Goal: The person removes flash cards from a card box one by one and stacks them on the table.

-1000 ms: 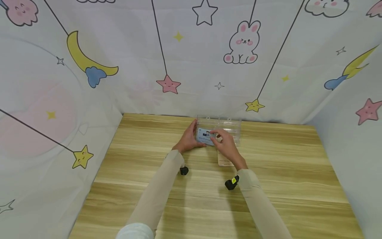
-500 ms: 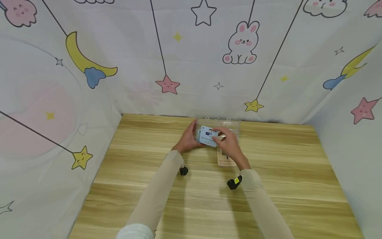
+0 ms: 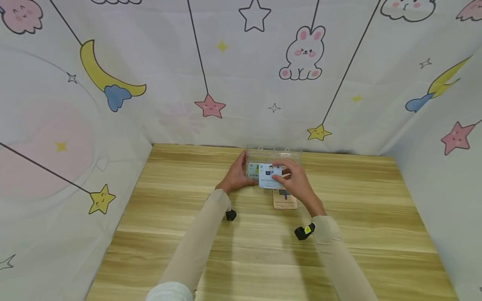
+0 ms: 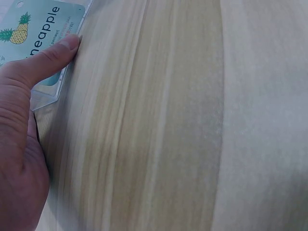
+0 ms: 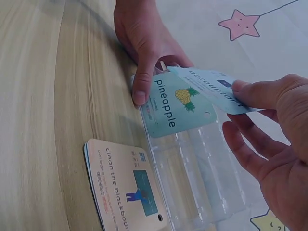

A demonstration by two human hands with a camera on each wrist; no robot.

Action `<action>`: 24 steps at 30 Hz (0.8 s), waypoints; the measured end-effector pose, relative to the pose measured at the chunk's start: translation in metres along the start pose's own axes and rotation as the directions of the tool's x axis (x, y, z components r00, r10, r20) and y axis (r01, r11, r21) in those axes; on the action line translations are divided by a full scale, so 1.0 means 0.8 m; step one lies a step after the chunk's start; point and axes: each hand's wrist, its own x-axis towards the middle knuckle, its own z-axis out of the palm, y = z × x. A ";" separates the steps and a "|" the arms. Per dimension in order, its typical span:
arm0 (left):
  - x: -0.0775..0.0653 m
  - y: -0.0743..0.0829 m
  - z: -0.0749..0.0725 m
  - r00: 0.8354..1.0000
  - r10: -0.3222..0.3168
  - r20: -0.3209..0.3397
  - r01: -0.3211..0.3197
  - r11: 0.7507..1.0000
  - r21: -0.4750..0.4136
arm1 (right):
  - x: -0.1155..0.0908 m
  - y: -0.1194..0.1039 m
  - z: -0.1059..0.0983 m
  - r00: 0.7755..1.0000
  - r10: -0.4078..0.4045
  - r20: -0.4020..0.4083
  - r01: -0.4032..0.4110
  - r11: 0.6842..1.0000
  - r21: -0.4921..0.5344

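Observation:
My left hand [image 3: 236, 174] holds the left end of a clear plastic card rack [image 3: 288, 154], its thumb along the front edge. Inside the rack's left part lies a green "pineapple" flashcard [image 5: 166, 113], also partly seen in the left wrist view. My right hand [image 3: 297, 180] pinches a light blue "accountant" flashcard [image 3: 266, 179] between thumb and fingers. That card is raised and tilted above the rack, covering part of the pineapple card in the head view. In front of the rack lies a small stack of cards, topped by a peach "clean the blackboard" flashcard [image 5: 125, 185].
The rack stands at the back of a wood-grain table [image 3: 256, 255], close to a white curtain [image 3: 169, 75] printed with stars, a moon and a rabbit. Similar cloth hangs on both sides. A black wrist camera [image 3: 304, 231] sits on the right wrist.
The right hand has lifted the accountant card and drawn it to the right, uncovering the pineapple card beneath. The left hand keeps its hold on the rack.

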 end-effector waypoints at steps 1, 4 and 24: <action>0.000 -0.001 0.000 1.000 0.004 0.000 -0.004 1.000 0.001 | -0.001 0.000 -0.002 1.000 0.009 0.009 -0.009 1.000 0.000; 0.000 -0.003 0.000 1.000 0.011 0.001 -0.011 1.000 0.002 | -0.007 0.003 -0.006 0.999 0.033 0.031 -0.033 0.999 -0.002; -0.002 0.005 -0.003 1.000 -0.013 0.007 0.013 1.000 0.003 | -0.044 0.041 -0.027 0.980 0.174 0.093 -0.179 0.982 0.056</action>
